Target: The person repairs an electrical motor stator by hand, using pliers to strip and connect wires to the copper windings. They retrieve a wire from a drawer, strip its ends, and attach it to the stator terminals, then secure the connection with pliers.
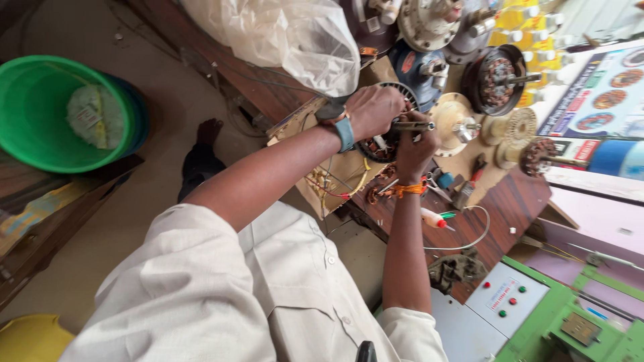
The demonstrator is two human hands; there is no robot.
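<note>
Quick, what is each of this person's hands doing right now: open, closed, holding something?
Left hand: closed over the round motor winding, gripping it.
Right hand: closed on a slim metal tool held against the winding.

A green bucket (40, 110) sits on the floor — a clear plastic bag (285, 33) lies on the bench.

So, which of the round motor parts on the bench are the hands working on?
The dark ringed one under both hands, at the bench's near edge. The left hand rests on it; the right hand holds a metal tool there.
</note>
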